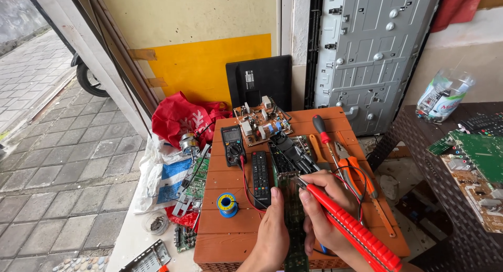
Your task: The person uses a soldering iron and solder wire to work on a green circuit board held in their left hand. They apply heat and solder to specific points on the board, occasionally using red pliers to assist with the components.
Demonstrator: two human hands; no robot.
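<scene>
The green circuit board [291, 209] is laid lengthwise on the orange table [230, 235], its near end cut off by the frame and its middle hidden between the hands. It is steadied by the left hand [272, 235], fingers flat; the right hand [322, 212] is clamped on a red soldering iron [351, 227] — tip barely made out. Room is left near the solder spool [227, 203] — the remote control [260, 176] lies just beside the board.

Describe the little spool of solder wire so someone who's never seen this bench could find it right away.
Start at the orange-brown slatted table in the middle of the view. Near its left front part, just left of the black remote control and ahead of the left hand, lies the solder spool. It is the only small round thing there: a blue reel with a yellow centre.
</scene>
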